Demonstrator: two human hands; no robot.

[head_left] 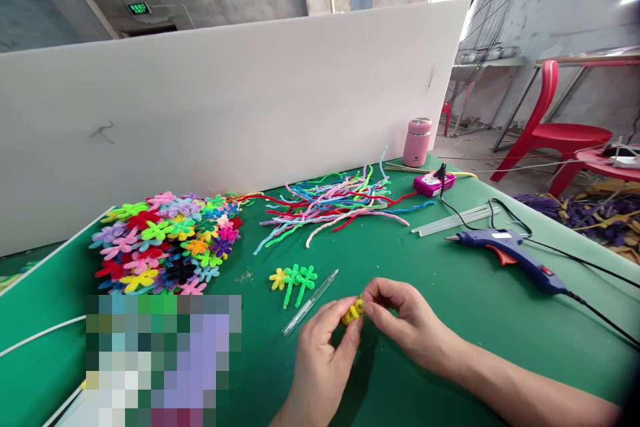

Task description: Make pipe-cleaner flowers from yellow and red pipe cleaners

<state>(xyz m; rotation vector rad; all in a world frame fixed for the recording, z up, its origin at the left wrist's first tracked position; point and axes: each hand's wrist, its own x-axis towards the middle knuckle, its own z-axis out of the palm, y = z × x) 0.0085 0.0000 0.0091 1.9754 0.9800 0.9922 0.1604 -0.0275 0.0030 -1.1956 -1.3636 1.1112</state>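
Between my two hands is a small yellow pipe-cleaner piece (353,313), bent into loops. My left hand (327,347) pinches it from the left between thumb and fingers. From the right, my right hand (400,317) closes thumb and forefinger on its upper end. A clear plastic pen or tube (311,303) lies on the table just left of my left hand. Beyond it are two green pipe-cleaner flowers with stems (299,280) and a yellow pipe-cleaner flower (277,279).
Loose pipe cleaners (340,200) spread at the back, with a heap of colourful flowers (165,240) to the left. A blue glue gun (510,253), glue sticks (455,220), a magenta power strip (434,184) and a pink flask (417,141) stand or lie right. A white panel (225,100) borders the back.
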